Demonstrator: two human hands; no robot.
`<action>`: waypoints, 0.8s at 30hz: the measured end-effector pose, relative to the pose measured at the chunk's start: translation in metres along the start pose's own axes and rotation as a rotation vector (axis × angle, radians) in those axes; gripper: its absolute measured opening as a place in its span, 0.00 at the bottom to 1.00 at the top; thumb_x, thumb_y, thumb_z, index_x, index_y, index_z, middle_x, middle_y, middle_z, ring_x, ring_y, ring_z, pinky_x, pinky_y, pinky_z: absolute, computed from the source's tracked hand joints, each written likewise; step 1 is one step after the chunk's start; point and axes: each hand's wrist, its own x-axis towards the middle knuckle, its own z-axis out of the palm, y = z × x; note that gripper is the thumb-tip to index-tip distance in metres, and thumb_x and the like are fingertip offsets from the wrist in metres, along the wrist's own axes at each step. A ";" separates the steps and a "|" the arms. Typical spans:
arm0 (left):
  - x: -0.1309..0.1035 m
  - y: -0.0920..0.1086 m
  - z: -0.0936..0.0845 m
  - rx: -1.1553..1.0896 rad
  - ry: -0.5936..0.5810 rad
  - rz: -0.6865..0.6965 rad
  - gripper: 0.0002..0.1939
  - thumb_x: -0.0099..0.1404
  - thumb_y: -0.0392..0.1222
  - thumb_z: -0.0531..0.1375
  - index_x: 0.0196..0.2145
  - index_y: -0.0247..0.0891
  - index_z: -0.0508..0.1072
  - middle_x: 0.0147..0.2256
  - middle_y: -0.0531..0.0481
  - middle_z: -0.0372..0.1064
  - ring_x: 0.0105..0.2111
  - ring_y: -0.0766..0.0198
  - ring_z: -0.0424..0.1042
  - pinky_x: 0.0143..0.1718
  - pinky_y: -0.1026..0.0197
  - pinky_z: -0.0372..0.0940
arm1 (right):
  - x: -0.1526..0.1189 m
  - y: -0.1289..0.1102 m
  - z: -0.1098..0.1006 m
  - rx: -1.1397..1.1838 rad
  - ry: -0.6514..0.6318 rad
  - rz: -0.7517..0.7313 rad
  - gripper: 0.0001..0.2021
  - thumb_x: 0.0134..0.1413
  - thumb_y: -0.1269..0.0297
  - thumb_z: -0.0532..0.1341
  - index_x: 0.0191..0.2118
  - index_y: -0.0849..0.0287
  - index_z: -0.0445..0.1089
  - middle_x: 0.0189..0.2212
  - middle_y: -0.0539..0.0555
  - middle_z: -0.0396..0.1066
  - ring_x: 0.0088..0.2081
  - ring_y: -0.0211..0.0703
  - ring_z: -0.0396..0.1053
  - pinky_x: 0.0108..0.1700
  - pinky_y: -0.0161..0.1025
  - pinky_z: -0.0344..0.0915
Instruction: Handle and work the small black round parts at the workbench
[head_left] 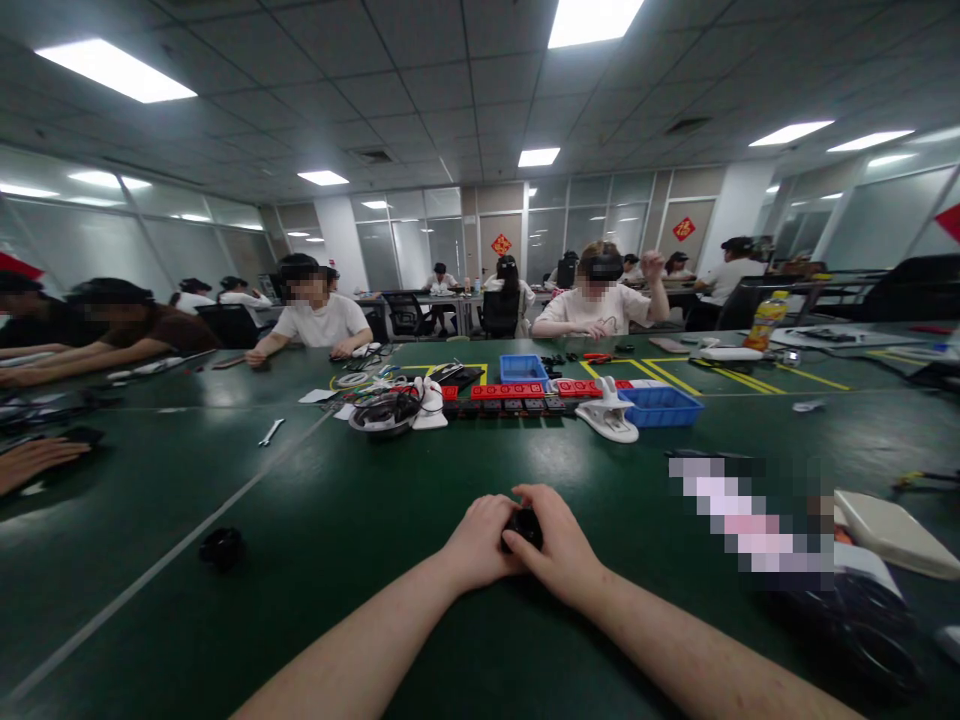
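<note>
Both my hands meet over the green tabletop [337,620] around a small, dark, rounded object [525,526], whose kind I cannot make out. My right hand [551,535] curls over it, thumb and fingers wrapped round its right side. Pressed against its left side, my left hand [482,535] has its fingers closed and partly hidden. Well to the left of my hands, a similar small black object [222,548] lies alone on the table. My forearms come in from the bottom edge of the head view.
Ahead lie red power strips [510,391], a blue bin [661,406], a white clamp base [609,412] and coiled cables [384,410]. A wrench [271,432] lies left; a beige case [896,530] and black cables [855,620] lie right. Another person's hand [45,460] rests far left. People sit opposite.
</note>
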 end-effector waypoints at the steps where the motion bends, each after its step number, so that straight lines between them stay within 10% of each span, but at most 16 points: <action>1: 0.000 0.001 0.000 -0.006 0.006 -0.008 0.21 0.49 0.44 0.62 0.41 0.37 0.65 0.39 0.48 0.65 0.41 0.55 0.64 0.45 0.55 0.59 | 0.000 -0.001 0.000 -0.002 -0.005 0.004 0.18 0.46 0.65 0.59 0.45 0.59 0.59 0.38 0.56 0.64 0.41 0.48 0.62 0.45 0.47 0.61; 24: 0.003 0.001 -0.018 -0.134 -0.137 -0.024 0.13 0.47 0.37 0.63 0.34 0.37 0.71 0.31 0.54 0.66 0.35 0.61 0.66 0.38 0.63 0.61 | -0.002 -0.002 -0.007 0.250 -0.099 -0.052 0.22 0.36 0.78 0.50 0.42 0.57 0.62 0.40 0.55 0.67 0.43 0.44 0.65 0.48 0.45 0.61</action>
